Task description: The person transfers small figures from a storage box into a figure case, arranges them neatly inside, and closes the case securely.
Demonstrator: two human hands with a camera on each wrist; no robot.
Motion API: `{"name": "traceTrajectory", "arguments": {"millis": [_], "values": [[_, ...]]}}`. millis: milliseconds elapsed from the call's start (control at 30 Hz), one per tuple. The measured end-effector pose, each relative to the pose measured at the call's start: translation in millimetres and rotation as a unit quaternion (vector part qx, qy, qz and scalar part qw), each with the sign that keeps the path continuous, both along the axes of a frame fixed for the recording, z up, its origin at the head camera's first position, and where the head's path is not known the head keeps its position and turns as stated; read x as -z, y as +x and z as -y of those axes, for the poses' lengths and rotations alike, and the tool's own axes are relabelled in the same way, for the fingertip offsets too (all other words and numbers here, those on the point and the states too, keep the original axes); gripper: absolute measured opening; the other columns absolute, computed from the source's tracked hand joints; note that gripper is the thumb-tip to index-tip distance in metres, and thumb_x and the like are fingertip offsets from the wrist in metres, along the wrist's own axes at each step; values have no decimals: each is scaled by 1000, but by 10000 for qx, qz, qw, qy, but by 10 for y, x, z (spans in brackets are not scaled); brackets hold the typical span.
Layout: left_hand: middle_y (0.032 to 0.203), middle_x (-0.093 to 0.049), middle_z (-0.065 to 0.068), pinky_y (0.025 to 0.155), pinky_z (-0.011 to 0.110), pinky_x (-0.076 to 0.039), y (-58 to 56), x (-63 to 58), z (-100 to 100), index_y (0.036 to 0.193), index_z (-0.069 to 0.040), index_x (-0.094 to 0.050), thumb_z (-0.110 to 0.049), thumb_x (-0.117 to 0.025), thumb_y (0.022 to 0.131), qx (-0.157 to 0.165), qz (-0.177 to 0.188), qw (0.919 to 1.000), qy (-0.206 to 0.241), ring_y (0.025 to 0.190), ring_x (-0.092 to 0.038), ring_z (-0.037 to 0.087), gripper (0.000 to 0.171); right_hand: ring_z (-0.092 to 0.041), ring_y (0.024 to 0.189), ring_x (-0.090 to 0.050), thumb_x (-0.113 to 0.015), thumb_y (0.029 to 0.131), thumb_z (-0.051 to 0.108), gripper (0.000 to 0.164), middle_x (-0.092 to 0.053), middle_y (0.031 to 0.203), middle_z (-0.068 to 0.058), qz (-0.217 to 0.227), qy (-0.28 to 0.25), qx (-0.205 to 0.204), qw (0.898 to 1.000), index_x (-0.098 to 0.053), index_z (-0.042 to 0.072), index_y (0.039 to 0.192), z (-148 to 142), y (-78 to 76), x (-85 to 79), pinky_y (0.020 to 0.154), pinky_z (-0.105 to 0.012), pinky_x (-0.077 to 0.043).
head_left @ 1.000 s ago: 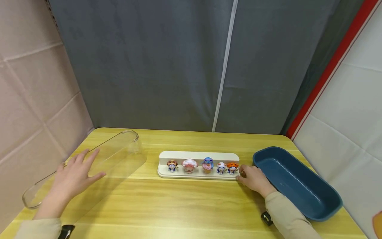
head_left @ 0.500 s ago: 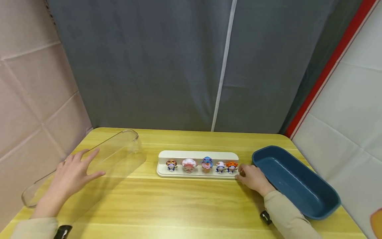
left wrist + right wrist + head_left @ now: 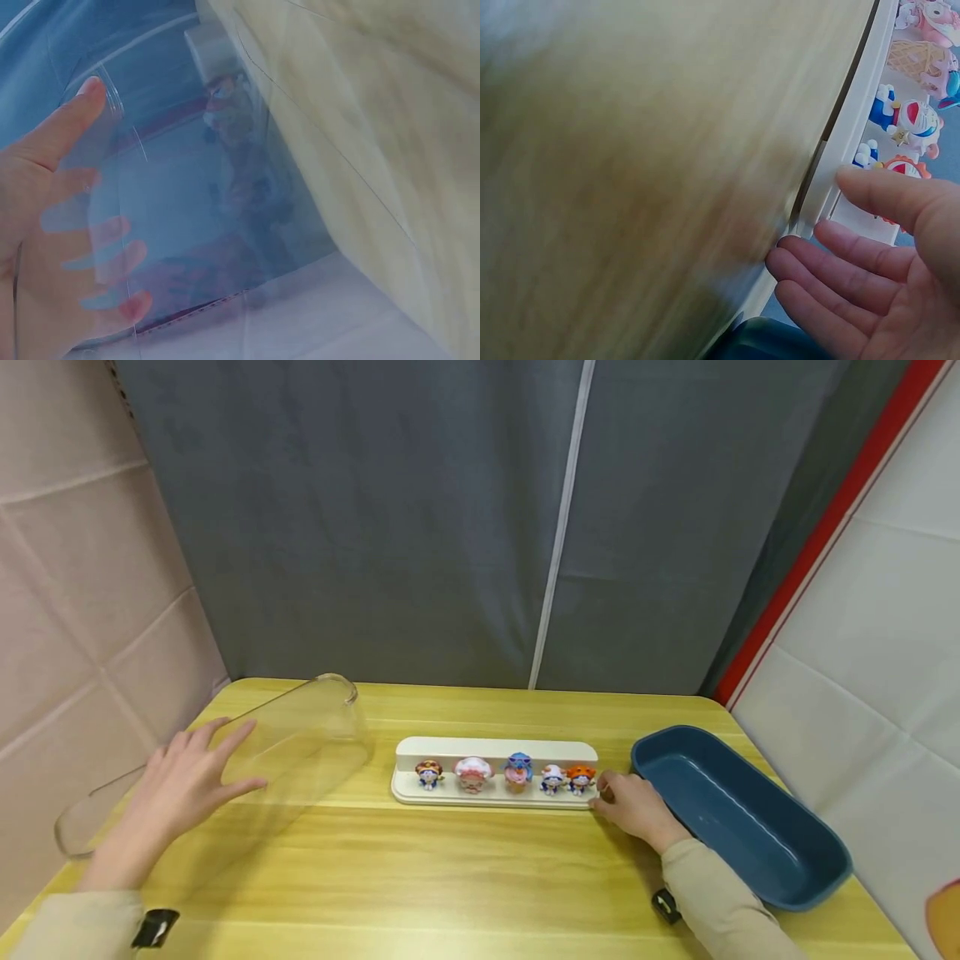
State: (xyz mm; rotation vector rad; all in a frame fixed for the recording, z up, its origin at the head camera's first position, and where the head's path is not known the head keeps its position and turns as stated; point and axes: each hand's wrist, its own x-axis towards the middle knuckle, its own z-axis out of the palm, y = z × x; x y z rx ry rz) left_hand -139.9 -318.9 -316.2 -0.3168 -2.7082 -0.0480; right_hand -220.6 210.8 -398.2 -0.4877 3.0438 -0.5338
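My left hand [image 3: 176, 785] holds a long clear plastic cover [image 3: 318, 722] at the left of the table. In the left wrist view its thumb is on one side of the clear wall, and the other fingers show through it. A white display base [image 3: 495, 748] lies mid-table with several small cartoon figurines [image 3: 473, 775] standing in a row on it. At the base's right end, my right hand [image 3: 637, 807] pinches the corner. The right wrist view puts the thumb on the rim, with fingertips at the front edge, close to the orange-capped figurine [image 3: 581, 779].
A dark blue oblong bin [image 3: 742, 814] stands right of the base, close beside my right forearm. The wooden table [image 3: 450, 877] ends at a grey curtain [image 3: 375, 527] behind. Pale cloth walls flank both sides. A black wrist strap [image 3: 155, 928] shows at the left sleeve.
The clear cover has risen and tilted slightly with my left hand, its far end now higher. My right hand stays at the base's corner, and the figurines keep their places.
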Motion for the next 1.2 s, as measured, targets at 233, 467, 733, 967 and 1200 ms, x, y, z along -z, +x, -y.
{"name": "traceTrajectory", "arguments": {"millis": [233, 467, 733, 967, 1200], "values": [[120, -37, 29, 63, 63, -32, -76, -218, -54, 134, -13, -38, -47, -71, 67, 204, -142, 9997, -39, 93, -38, 52, 81, -16, 64, -51, -69, 76, 17, 19, -59, 76, -4, -78, -16, -30, 10000, -58, 5, 85, -5, 1, 14, 59, -34, -43], [123, -35, 28, 67, 66, -29, -161, -472, -127, 133, -11, -38, -47, -69, 70, 227, 132, 9996, -64, 98, -36, 51, 80, -17, 65, -52, -70, 76, 17, 19, -59, 76, -4, -63, -21, -16, 10000, -58, 6, 85, -5, -3, 30, 60, -35, -44], [128, -32, 25, 71, 64, -27, -239, -774, -231, 137, -11, -34, -49, -67, 71, 362, 544, 9977, 198, 106, -32, 47, 84, -16, 64, -50, -70, 75, 17, 18, -59, 75, -3, -78, -38, -24, 10000, -59, 5, 85, -8, -9, 28, 59, -34, -43], [130, -33, 22, 73, 58, -30, -292, -1019, -391, 136, -11, -35, -45, -68, 72, 841, 571, 9945, 250, 107, -34, 41, 80, -16, 64, -51, -70, 75, 17, 18, -59, 76, -4, -116, -56, -55, 9999, -58, 6, 84, -3, -4, 32, 58, -34, -43], [130, -36, 16, 75, 55, -31, -386, -1216, -597, 134, -13, -39, -48, -68, 71, 1296, 631, 9895, 131, 110, -35, 37, 78, -15, 62, -49, -69, 76, 16, 18, -58, 75, -4, -74, -75, -63, 9999, -58, 5, 85, 15, -6, 26, 57, -33, -42]]}}
